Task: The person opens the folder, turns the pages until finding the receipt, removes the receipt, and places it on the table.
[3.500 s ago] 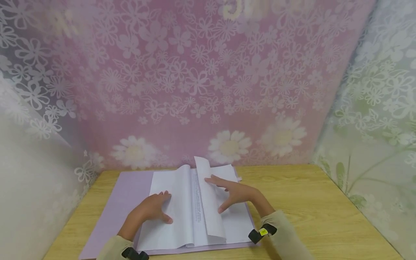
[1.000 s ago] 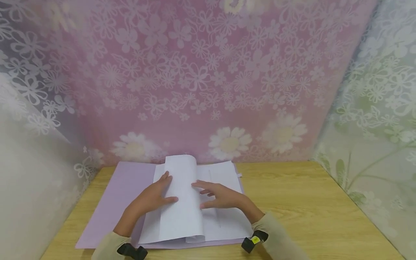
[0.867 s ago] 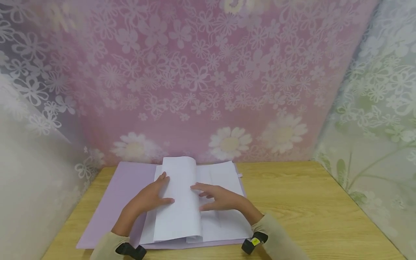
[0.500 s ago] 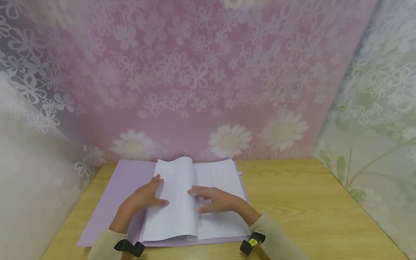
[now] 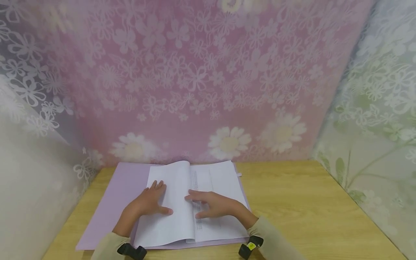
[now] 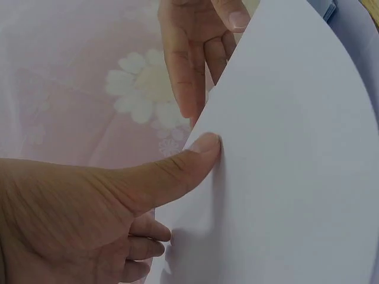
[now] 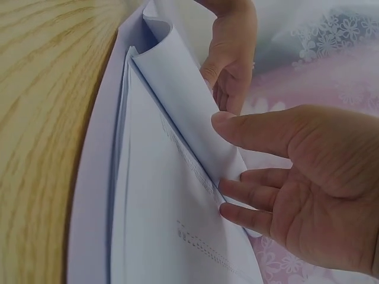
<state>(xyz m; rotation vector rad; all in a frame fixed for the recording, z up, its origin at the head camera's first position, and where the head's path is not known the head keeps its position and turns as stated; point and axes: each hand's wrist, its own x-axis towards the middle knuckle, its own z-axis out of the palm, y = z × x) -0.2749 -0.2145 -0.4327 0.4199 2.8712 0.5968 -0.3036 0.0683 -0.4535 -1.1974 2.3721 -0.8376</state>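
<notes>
A lilac folder (image 5: 123,180) lies open on the wooden table, holding a stack of white sheets. A turned white page (image 5: 172,206) covers the left side, its bend bulging up near the middle. My left hand (image 5: 147,202) rests on that page with fingers and thumb spread, the thumb lying on the paper. My right hand (image 5: 216,204) has its fingertips right at the bulging bend, fingers mostly straight and the thumb apart. Beneath it the right-hand page (image 5: 224,180) shows a column of small print along its inner side.
The wooden table (image 5: 312,209) extends right of the folder. A floral pink backdrop (image 5: 195,90) rises behind it, with patterned side panels left and right. Black wrist devices (image 5: 131,251) sit over beige sleeves. A small white tab (image 5: 239,174) sticks out at the folder's right edge.
A page that stood on the right has gone over to the left and flattened. The right hand has moved left and a little nearer, uncovering print; the left hand has spread its fingers on the page.
</notes>
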